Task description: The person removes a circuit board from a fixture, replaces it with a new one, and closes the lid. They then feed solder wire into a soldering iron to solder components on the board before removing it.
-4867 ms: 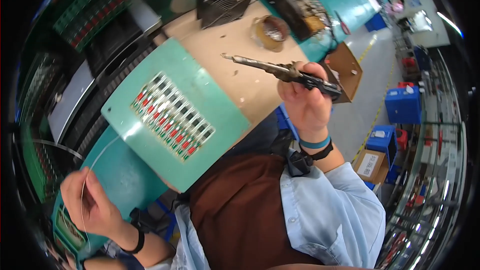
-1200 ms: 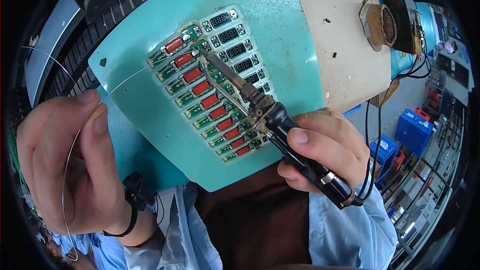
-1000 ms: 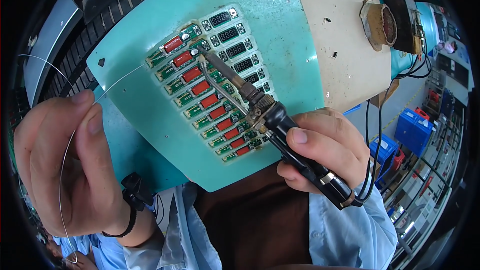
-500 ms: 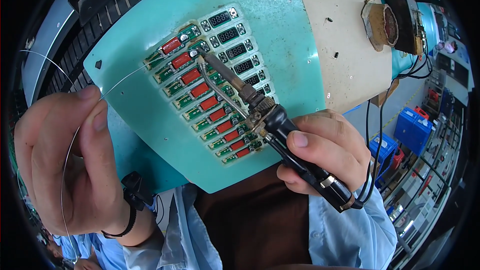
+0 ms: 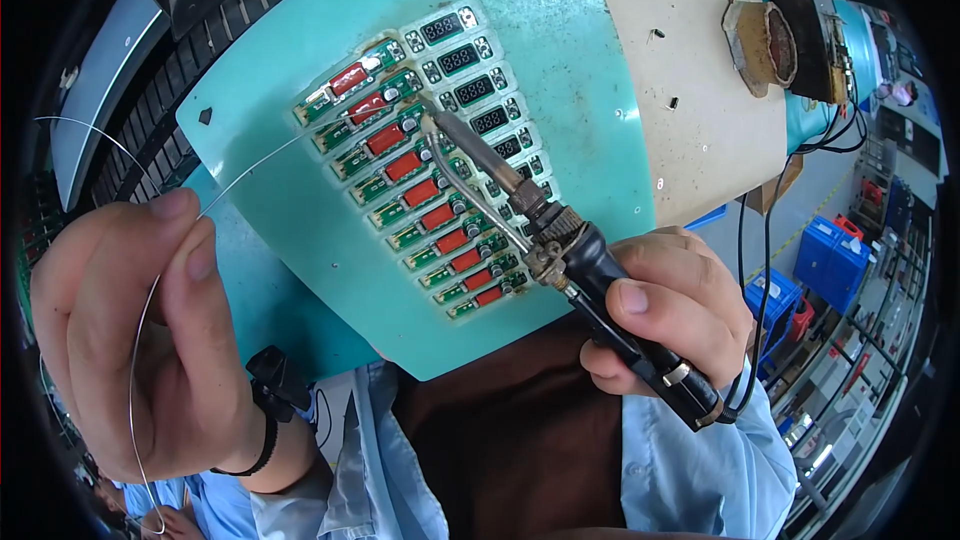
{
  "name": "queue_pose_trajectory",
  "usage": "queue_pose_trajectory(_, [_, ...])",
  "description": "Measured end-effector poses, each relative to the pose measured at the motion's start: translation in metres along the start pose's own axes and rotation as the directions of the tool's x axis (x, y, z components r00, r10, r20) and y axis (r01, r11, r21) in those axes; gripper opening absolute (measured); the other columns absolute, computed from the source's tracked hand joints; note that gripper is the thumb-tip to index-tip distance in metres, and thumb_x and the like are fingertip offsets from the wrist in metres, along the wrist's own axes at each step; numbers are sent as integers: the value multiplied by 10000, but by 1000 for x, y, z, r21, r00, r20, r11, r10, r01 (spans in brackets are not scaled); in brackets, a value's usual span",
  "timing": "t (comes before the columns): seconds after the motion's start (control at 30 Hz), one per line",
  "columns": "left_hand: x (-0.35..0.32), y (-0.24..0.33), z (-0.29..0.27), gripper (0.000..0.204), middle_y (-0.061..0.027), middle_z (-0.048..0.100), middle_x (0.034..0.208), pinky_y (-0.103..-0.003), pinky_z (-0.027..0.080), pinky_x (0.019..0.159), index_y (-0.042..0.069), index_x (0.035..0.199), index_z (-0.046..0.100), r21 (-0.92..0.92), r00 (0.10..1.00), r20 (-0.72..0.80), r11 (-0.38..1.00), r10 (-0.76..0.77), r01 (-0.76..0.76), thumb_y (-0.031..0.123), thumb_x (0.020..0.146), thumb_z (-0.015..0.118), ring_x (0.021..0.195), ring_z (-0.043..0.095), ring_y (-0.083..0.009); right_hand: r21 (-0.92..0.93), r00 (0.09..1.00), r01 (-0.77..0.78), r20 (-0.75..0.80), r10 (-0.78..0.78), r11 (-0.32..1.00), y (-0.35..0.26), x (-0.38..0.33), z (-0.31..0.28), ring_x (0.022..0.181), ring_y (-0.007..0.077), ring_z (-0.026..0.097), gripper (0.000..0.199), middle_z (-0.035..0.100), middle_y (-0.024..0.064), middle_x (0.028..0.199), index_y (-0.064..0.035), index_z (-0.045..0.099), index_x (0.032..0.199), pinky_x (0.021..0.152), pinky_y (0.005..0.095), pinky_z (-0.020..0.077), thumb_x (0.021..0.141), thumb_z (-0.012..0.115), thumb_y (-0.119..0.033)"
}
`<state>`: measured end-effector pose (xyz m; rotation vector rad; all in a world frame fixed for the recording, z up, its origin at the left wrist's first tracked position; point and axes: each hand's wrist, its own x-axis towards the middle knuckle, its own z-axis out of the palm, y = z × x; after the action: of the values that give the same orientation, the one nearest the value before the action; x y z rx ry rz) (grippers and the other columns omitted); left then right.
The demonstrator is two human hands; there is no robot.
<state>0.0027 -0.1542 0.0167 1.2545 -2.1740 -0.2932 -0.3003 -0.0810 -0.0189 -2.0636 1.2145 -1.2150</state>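
Observation:
My left hand is closed, pinching a thin silvery solder wire between thumb and forefinger. The wire runs over the upper rows of small green circuit boards, which carry red blocks and small round cans; its far end is hard to make out. In my right hand is a black-handled soldering iron with a thin metal tube along its barrel. Its tip lies over the right end of the upper boards; whether it touches is unclear. The boards sit in slots of a turquoise panel, beside a column of small black digit displays.
A beige board adjoins the panel on the right, with a round brown-rimmed holder farther back. Black cables hang beside my right hand. Blue bins stand at far right. A slatted black rack is at upper left.
The soldering iron and my right hand have moved right and slightly down, the tip drawing away from the red blocks. My left hand keeps its pinch on the wire. The view has shifted slightly.

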Motion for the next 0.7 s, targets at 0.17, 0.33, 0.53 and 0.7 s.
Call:
queue_pose_trajectory(0.17, [0, 3, 4, 171, -242, 724, 1067, -294, 620, 809, -140, 1100, 691, 5, 1000, 7, 1000, 0, 0, -171, 934, 661, 954, 728, -254, 9, 999, -15, 49, 14, 1000, 1, -3, 0, 769, 258, 723, 384, 719, 141, 976, 3, 729, 1187, 634, 338, 566, 855, 872, -128])
queue_pose_trajectory(0.33, [0, 4, 5, 169, -237, 723, 1068, -292, 618, 807, -136, 1097, 691, 18, 999, 35, 1000, 10, -11, -169, 933, 663, 948, 725, -252, 22, 998, -24, 58, 22, 999, 3, -3, 0, 784, 256, 721, 374, 720, 140, 974, 3, 735, 1186, 645, 329, 565, 859, 866, -124])
queue_pose_trajectory(0.53, [-2, 5, 6, 171, -230, 717, 1087, -290, 614, 809, -135, 1100, 686, 1, 999, 45, 1000, -4, 4, -166, 933, 663, 953, 715, -249, 23, 998, -32, 54, 31, 999, 3, -4, 3, 783, 252, 720, 364, 721, 140, 978, 5, 738, 1179, 647, 329, 565, 861, 864, -121])
queue_pose_trajectory(0.7, [-2, 5, 8, 175, -226, 712, 1096, -288, 611, 808, -136, 1104, 682, 1, 999, 51, 1000, -6, 6, -167, 933, 660, 961, 710, -250, 25, 998, -34, 49, 33, 999, 2, -3, 3, 785, 249, 722, 360, 723, 140, 979, 7, 737, 1181, 649, 328, 567, 868, 860, -123])
